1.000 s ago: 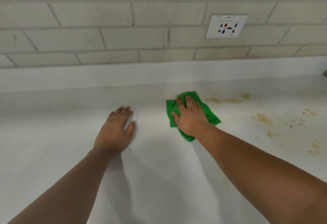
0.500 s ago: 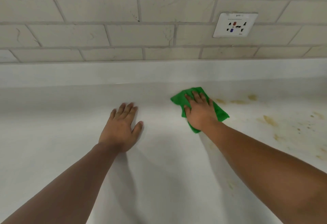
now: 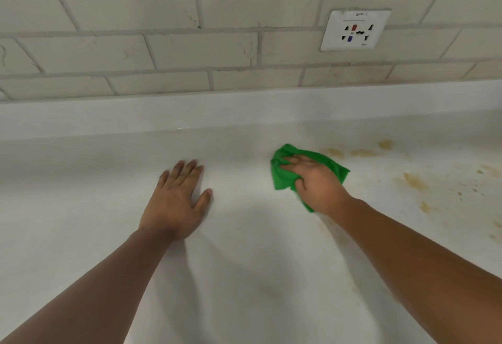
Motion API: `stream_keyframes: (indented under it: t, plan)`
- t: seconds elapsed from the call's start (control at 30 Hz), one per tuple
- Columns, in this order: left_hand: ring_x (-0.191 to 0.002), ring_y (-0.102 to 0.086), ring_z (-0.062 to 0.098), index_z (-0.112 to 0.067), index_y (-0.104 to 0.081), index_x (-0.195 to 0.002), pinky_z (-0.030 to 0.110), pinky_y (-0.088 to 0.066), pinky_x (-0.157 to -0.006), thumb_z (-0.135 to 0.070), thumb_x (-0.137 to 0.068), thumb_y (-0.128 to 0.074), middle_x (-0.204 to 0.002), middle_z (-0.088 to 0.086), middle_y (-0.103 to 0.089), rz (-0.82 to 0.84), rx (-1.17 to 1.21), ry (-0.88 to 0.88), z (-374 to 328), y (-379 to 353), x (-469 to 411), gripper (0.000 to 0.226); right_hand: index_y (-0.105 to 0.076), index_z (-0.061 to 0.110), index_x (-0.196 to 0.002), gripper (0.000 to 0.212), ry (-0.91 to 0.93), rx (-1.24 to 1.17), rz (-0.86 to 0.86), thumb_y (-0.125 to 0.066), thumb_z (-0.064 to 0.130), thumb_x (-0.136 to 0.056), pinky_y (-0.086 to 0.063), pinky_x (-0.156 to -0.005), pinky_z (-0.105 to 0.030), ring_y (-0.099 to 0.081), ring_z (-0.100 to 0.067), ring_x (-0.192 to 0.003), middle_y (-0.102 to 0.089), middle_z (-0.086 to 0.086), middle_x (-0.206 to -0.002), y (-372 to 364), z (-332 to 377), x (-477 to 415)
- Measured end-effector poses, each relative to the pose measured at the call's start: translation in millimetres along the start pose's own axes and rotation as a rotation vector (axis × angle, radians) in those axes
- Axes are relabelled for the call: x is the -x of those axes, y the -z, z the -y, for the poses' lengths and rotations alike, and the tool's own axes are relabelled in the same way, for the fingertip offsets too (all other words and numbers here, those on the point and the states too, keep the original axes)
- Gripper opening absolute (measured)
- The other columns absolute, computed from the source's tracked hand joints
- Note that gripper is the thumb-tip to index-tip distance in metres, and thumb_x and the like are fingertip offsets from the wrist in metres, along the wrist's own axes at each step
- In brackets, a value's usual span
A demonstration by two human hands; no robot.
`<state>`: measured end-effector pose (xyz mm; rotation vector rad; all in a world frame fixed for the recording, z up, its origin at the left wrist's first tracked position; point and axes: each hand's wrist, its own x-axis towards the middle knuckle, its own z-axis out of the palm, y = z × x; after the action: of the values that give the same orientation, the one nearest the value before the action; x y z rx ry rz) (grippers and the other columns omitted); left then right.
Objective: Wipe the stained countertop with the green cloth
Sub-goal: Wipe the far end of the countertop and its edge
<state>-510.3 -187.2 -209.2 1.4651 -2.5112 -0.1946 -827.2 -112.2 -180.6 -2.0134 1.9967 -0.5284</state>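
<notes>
Right fingers (image 3: pixel 294 159): close together, slightly bent, laid over the top of the green cloth (image 3: pixel 282 179) and pointing left. The thumb is tucked into a fold on the near side, so the fabric is gathered between thumb and fingers. The right hand (image 3: pixel 316 184) holds the cloth down against the table (image 3: pixel 244 275).

Green cloth: bunched, lying on the table right of centre, near the back edge. It shows past the fingertips on the left, behind the knuckles on the right, and as a small corner under the wrist. Most of its middle is hidden by the hand.

Left fingers (image 3: pixel 187 171): straight, held together, thumb spread to the right. The left hand (image 3: pixel 176 202) rests palm-down, flat on the bare table, and holds nothing. It is well apart from the cloth, on the cloth's left.

Both forearms enter from the bottom corners of the view, with soft shadows beneath them.

Table: white and smooth. Yellow-brown stains (image 3: pixel 414 180) are scattered to the right of the cloth. The nearest smears lie just beyond its far right edge; others spread toward the right border. A faint mark sits beside the right forearm.

Behind: a low white upstand (image 3: pixel 190 112) runs along the back of the table. Above it is a wall of pale brick-pattern tiles (image 3: pixel 163 52). A white socket plate (image 3: pixel 355 29) is fixed on the tiles, up and right of the cloth; its printed label is too small to read with confidence.
</notes>
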Motion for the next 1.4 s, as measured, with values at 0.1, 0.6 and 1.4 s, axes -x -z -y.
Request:
stream_keyframes:
  t: [0.1,0.6,1.4]
  plan:
    - [-0.150,-0.009,0.014,-0.022,-0.030,-0.152,0.037,-0.007,-0.122,-0.060,-0.094,-0.025,-0.161,-0.006,-0.022,-0.014,-0.001,-0.001,-3,0,0,0.069,-0.046,0.019,-0.143,0.053,-0.168,0.112,0.050,-0.048,0.010,-0.091,-0.016,-0.120,-0.032,-0.029,-0.024,-0.143,-0.035,-0.003,-0.155,7,-19,-21]
    - [-0.150,-0.004,0.010,-0.025,-0.027,-0.152,0.034,-0.004,-0.122,-0.061,-0.094,-0.027,-0.162,-0.008,-0.018,0.006,0.022,0.012,-5,5,1,0.069,-0.056,0.011,-0.134,0.046,0.220,-0.073,0.161,-0.052,-0.002,-0.091,-0.015,-0.119,-0.029,-0.032,-0.022,-0.143,-0.042,-0.005,-0.150,-15,21,-35]
    - [-0.150,0.006,0.009,-0.018,-0.020,-0.155,0.029,0.005,-0.121,-0.059,-0.097,-0.027,-0.164,-0.002,-0.010,-0.066,0.099,0.076,-9,6,4,0.071,-0.059,0.017,-0.132,0.036,0.098,-0.039,0.069,-0.056,0.022,-0.097,-0.018,-0.113,-0.022,-0.041,-0.019,-0.137,-0.051,-0.001,-0.143,-15,12,-87]
